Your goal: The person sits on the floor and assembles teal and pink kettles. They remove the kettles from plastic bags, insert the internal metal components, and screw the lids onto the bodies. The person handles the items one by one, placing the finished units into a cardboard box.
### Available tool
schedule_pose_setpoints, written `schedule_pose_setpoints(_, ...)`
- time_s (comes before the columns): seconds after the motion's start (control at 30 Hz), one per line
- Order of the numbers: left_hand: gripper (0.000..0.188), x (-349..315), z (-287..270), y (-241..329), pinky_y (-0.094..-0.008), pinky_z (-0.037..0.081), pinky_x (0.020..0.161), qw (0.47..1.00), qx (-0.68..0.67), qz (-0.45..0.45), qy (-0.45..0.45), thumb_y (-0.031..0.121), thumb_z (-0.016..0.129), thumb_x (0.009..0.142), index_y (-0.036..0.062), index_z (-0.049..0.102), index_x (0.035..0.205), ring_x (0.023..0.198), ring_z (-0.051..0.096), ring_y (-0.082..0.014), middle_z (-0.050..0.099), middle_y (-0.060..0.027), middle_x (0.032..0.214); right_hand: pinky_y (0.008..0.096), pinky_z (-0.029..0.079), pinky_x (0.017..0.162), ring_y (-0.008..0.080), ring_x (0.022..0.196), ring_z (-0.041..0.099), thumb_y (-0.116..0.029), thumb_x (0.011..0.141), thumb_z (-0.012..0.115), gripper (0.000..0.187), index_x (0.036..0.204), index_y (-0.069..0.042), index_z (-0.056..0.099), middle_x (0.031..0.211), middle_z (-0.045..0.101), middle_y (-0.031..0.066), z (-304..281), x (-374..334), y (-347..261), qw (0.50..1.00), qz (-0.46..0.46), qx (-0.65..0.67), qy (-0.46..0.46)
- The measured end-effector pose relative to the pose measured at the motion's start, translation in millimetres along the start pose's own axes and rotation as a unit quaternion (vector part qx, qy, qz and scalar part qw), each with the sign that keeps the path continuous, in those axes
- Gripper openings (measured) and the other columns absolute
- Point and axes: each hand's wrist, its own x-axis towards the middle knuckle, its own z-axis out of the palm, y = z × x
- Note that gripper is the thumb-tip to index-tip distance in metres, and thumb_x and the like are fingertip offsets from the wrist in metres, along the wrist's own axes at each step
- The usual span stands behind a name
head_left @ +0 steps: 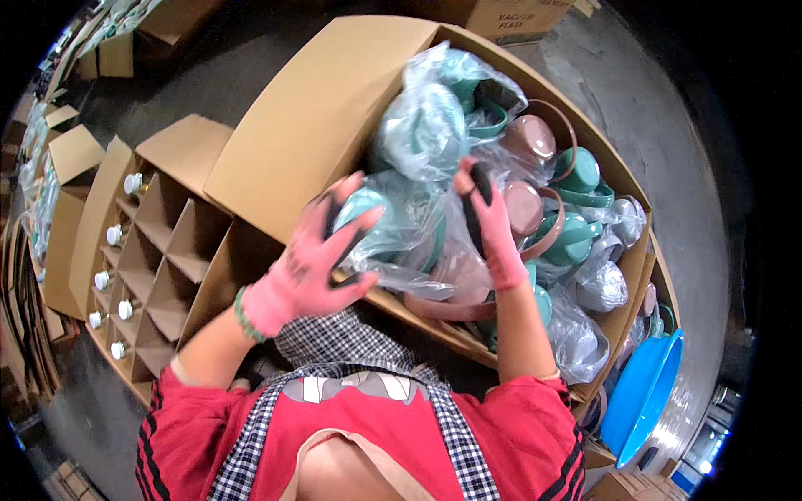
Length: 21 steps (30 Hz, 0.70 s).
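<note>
My left hand [322, 255], in a pink glove with dark fingers, has its fingers spread beside a teal piece [364, 210] in clear plastic. My right hand [494, 230], gloved alike, points its fingers away from me along the right side of the clear plastic bag [409, 225]. Several teal and pink jug-like parts with handles, such as a pink one [524, 209] and a teal one [571, 239], fill the big cardboard box [322, 100] under my hands. A larger bagged teal part [426, 129] lies farther back.
To the left stands a divided carton [159, 250] with several white-capped pieces [115, 235] in its cells. A blue basin [643, 397] leans at the lower right. Another cardboard box [518, 18] sits at the back, and flattened cardboard [32, 309] is stacked far left.
</note>
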Motion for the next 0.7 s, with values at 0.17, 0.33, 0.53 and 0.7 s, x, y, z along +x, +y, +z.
schedule_pose_setpoints(0.17, 0.056, -129.0, 8.0, 20.9, -0.0435, 0.028, 0.094, 0.975, 0.058, -0.213, 0.016, 0.016, 0.061, 0.064, -0.0006, 0.042, 0.114, 0.114, 0.032, -0.0404, 0.028, -0.0268, 0.126, 0.0354, 0.033, 0.092, 0.0364, 0.111, 0.037, -0.02, 0.067, 0.066, 0.078, 0.126, 0.004, 0.022, 0.12, 0.035, 0.0262, 30.6, -53.8, -6.7, 0.898, -0.003, -0.433, -0.076)
schedule_pose_setpoints(0.33, 0.052, -158.9, 16.4, 40.6, -0.0465, 0.022, 0.095, 0.939, 0.215, -0.269, 0.017, 0.021, 0.059, 0.064, 0.004, 0.046, 0.112, 0.114, 0.03, -0.0393, 0.032, -0.0218, 0.124, 0.0373, 0.031, 0.093, 0.0392, 0.11, 0.035, -0.005, 0.063, 0.062, 0.072, 0.125, 0.001, 0.025, 0.118, 0.035, 0.0248, 40.2, -46.1, -3.9, 0.847, -0.161, -0.505, -0.039)
schedule_pose_setpoints(0.53, 0.048, -207.6, 10.3, 44.3, -0.047, 0.026, 0.091, 0.921, 0.193, -0.314, 0.124, 0.021, 0.06, 0.065, 0.0028, 0.048, 0.107, 0.11, 0.033, -0.0373, 0.033, -0.0207, 0.122, 0.0319, 0.029, 0.094, 0.0242, 0.111, 0.036, -0.011, 0.06, 0.072, 0.082, 0.125, 0.003, 0.024, 0.12, 0.038, 0.0164, 87.7, -66.6, -9.5, 0.987, -0.084, -0.132, -0.028)
schedule_pose_setpoints(0.7, 0.047, -279.8, 15.6, 61.9, -0.0435, 0.028, 0.092, 0.91, 0.147, -0.353, 0.162, 0.02, 0.06, 0.064, 0.0015, 0.049, 0.106, 0.109, 0.035, -0.0376, 0.034, -0.0213, 0.122, 0.0347, 0.034, 0.09, 0.0341, 0.104, 0.044, -0.01, 0.062, 0.066, 0.071, 0.121, 0.004, 0.028, 0.112, 0.043, 0.0259, 118.9, -65.2, -7.7, 0.923, -0.129, -0.361, -0.013)
